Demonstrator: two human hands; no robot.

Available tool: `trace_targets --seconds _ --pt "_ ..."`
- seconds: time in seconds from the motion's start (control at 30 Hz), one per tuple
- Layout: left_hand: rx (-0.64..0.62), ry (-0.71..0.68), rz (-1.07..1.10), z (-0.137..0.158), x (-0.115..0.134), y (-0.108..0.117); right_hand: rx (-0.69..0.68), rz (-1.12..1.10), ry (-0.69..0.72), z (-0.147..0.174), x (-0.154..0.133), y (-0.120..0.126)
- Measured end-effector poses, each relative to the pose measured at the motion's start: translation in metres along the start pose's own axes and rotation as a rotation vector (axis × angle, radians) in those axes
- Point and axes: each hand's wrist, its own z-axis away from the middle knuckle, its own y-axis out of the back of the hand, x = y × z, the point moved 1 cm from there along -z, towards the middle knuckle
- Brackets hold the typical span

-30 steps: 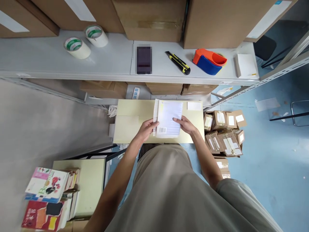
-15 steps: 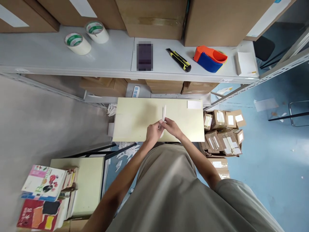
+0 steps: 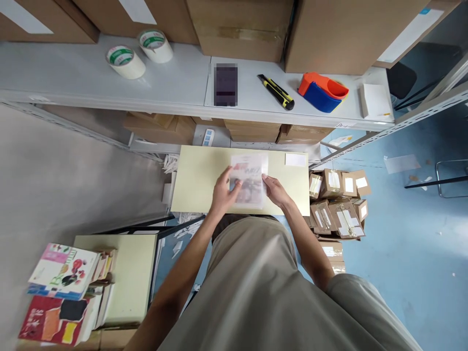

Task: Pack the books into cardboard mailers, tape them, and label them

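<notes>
A thin, pale printed booklet (image 3: 250, 181), blurred by motion, faces up above the work table between my two hands. Reddish print and dark round shapes show faintly on it; whether it is one sheet or several cannot be made out. My right hand (image 3: 277, 191) pinches its right edge between thumb and fingers. At the left edge, my left hand (image 3: 222, 192) has its thumb and fingers spread apart, the thumb tip over the booklet's face. Near the table's far right corner lies a white paper slip (image 3: 296, 159).
The cream work table (image 3: 197, 180) stands below a grey shelf (image 3: 175, 83) with tape rolls (image 3: 125, 62), a utility knife (image 3: 276, 91), an orange-and-blue tape dispenser (image 3: 322, 91) and large cartons (image 3: 336, 34). Small boxes (image 3: 343, 214) are piled right; books (image 3: 68, 273) are stacked lower left.
The booklet was upright and edge-on with both hands together at it; now its printed face is turned up. My hands have moved apart to its two sides, and the left fingers have spread.
</notes>
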Motion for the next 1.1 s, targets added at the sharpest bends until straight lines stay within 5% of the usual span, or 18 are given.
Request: trace_targets --seconds 0.2,0.37,0.53,0.67,0.8,0.97,1.1 --pt "-0.025 0.137 0.379 0.001 0.023 0.031 -0.072 -0.176 -0.023 0.012 -0.013 0.006" --pt "-0.036 0.155 0.398 0.016 0.057 0.036 -0.06 -0.236 -0.013 0.014 -0.01 0.007" --pt "-0.075 0.131 0.403 0.016 0.061 0.036 -0.06 -0.219 0.002 0.018 -0.013 0.007" --pt "-0.082 0.079 0.302 0.018 0.052 0.039 -0.088 -0.138 0.039 0.025 -0.023 -0.003" --pt "0.002 -0.071 -0.031 0.034 0.05 0.037 0.004 0.076 0.079 0.034 -0.028 -0.029" --pt "-0.141 -0.134 -0.172 0.052 0.057 0.025 0.053 0.28 0.211 0.039 -0.023 -0.069" --pt "-0.109 -0.13 -0.278 0.055 0.059 0.023 0.044 0.363 0.317 0.042 -0.026 -0.092"
